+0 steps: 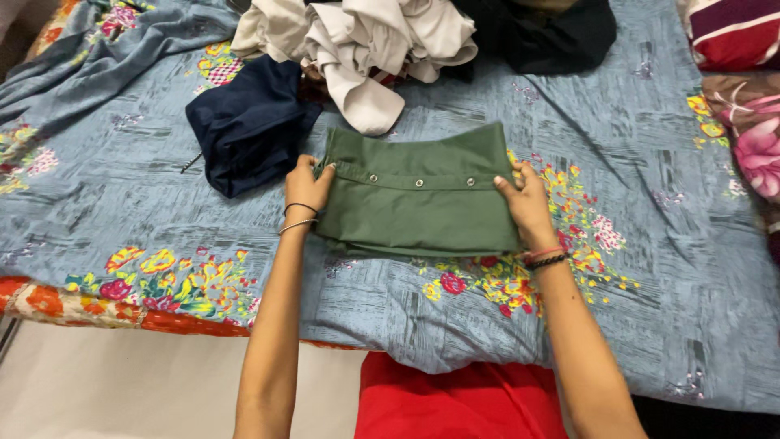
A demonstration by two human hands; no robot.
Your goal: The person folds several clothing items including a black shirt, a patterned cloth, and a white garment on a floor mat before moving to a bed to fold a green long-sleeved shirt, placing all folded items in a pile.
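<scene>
Head camera: both hands grip a green garment (418,203), already folded into a neat rectangle mid-bed, left hand (307,187) pinching its left edge, right hand (524,199) its right. Unfolded clothes, a navy piece (248,122) and a beige heap (366,41), wait near the bed's far edge.

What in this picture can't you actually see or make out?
All in the head view:
- Underside of the green garment: hidden by its own folds.
- Left hand and right hand fingers: partly tucked under its edges.
- Black garment and white clothes: cut off by the top edge.
- Pillows: cut off by the right edge.
- Thin dark object beside the navy garment: too small to identify.
</scene>
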